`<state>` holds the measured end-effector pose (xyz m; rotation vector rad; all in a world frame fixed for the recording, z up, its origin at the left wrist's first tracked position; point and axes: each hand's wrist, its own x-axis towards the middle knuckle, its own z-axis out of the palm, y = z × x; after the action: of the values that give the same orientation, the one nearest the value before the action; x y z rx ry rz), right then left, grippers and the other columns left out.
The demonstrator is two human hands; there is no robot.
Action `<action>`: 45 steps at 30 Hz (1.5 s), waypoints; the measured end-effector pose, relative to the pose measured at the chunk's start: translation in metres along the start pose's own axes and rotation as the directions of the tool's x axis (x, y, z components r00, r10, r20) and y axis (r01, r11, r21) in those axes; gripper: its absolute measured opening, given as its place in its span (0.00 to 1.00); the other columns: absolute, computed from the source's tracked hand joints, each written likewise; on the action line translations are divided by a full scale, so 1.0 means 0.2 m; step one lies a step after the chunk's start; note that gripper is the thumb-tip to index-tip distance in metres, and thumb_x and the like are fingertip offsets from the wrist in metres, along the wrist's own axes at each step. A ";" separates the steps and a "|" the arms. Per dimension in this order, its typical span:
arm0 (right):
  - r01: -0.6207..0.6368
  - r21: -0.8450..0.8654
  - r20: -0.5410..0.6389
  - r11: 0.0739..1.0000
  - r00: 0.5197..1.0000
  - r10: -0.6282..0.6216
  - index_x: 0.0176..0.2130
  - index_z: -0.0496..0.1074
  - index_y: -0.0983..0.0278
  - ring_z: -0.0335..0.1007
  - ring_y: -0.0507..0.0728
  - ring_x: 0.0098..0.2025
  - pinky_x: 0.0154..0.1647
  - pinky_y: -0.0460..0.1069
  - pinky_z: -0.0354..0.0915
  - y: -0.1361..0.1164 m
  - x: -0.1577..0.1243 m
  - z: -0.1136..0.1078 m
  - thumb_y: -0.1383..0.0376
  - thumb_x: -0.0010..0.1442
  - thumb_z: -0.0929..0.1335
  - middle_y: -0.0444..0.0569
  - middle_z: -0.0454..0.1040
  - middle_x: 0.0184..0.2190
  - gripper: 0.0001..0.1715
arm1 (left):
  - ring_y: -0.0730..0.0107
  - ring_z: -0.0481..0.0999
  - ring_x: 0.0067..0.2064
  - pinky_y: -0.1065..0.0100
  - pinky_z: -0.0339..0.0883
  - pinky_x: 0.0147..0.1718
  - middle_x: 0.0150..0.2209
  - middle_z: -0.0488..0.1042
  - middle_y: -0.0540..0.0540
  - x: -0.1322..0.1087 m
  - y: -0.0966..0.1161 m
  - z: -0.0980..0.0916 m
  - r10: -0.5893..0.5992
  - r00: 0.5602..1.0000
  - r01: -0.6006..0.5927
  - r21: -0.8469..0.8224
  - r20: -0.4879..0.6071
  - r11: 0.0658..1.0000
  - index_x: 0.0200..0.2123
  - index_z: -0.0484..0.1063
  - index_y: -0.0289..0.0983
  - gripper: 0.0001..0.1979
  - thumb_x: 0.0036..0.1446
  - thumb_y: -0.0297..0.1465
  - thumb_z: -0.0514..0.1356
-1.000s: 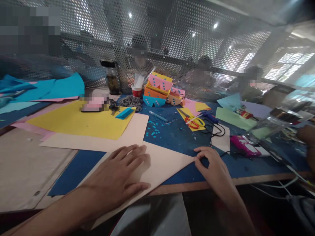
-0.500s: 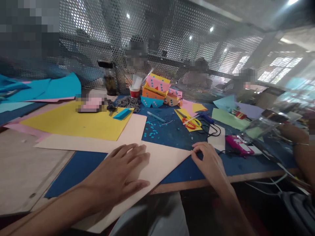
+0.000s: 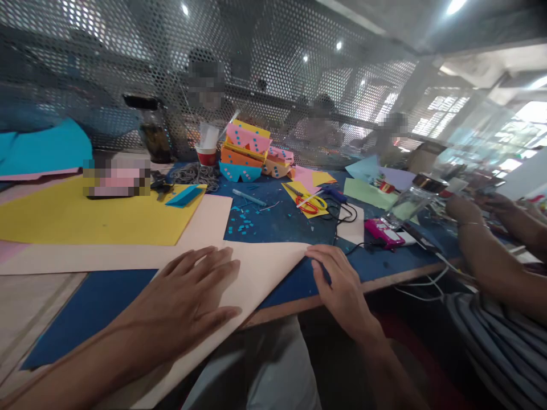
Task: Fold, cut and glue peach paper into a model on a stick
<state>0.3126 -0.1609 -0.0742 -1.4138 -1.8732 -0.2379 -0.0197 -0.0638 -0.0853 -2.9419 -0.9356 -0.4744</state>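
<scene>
A large cream paper sheet [image 3: 256, 262] lies at the table's front, tapering to a point on the right and hanging over the near edge. My left hand [image 3: 192, 290] rests flat on it, fingers spread. At the pointed corner, the fingertips of my right hand [image 3: 342, 285] grip the paper, and its upper edge there bows slightly upward. Beyond the hands lie tiny blue paper scraps [image 3: 241, 222], a light blue pen [image 3: 249, 197] and scissors [image 3: 314, 203] with red and yellow handles on yellow paper.
Yellow paper [image 3: 102, 216] covers the left, with a folded blue strip [image 3: 183, 196] on it. Behind stand a jar [image 3: 154, 134], a red-and-white cup [image 3: 206, 155] and folded colored paper pieces [image 3: 243, 156]. A glue gun [image 3: 334, 193] and a magenta device [image 3: 384, 233] lie right, near another person's arm [image 3: 482, 250].
The view has swung right, showing more of the neighboring person's arms. My right thumb has moved apart from the index finger at the paper's corner, which now curves upward. My left hand stays flat.
</scene>
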 end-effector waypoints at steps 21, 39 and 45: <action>-0.100 -0.025 0.150 0.995 0.983 0.103 0.55 0.78 0.60 0.78 0.61 0.57 0.65 0.61 0.72 0.04 -0.03 0.01 0.78 0.68 0.60 0.52 0.80 0.54 0.26 | 0.42 0.64 0.73 0.43 0.52 0.70 0.74 0.66 0.46 -0.01 -0.01 0.01 -0.014 1.000 0.014 0.018 -0.002 1.000 0.71 0.67 0.50 0.36 0.67 0.60 0.58; -0.043 -0.092 0.203 0.995 0.977 0.060 0.63 0.75 0.60 0.74 0.63 0.66 0.74 0.65 0.66 0.02 -0.09 -0.01 0.71 0.71 0.62 0.52 0.76 0.64 0.26 | 0.42 0.63 0.73 0.43 0.54 0.69 0.75 0.64 0.45 0.00 0.00 -0.01 -0.019 0.999 0.019 0.009 0.037 1.000 0.73 0.64 0.49 0.37 0.69 0.59 0.56; -0.075 -0.085 0.166 0.994 0.982 0.089 0.61 0.78 0.58 0.73 0.64 0.68 0.73 0.66 0.68 0.04 -0.08 0.00 0.71 0.71 0.62 0.51 0.77 0.64 0.26 | 0.42 0.64 0.73 0.43 0.56 0.68 0.74 0.66 0.44 0.02 0.03 -0.05 -0.029 0.998 0.029 -0.004 0.056 1.000 0.72 0.66 0.48 0.35 0.70 0.59 0.54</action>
<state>0.3214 -0.1694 -0.0877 -1.6046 -1.9551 -0.1554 -0.0168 -0.0673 -0.0745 -2.9641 -0.9851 -0.3976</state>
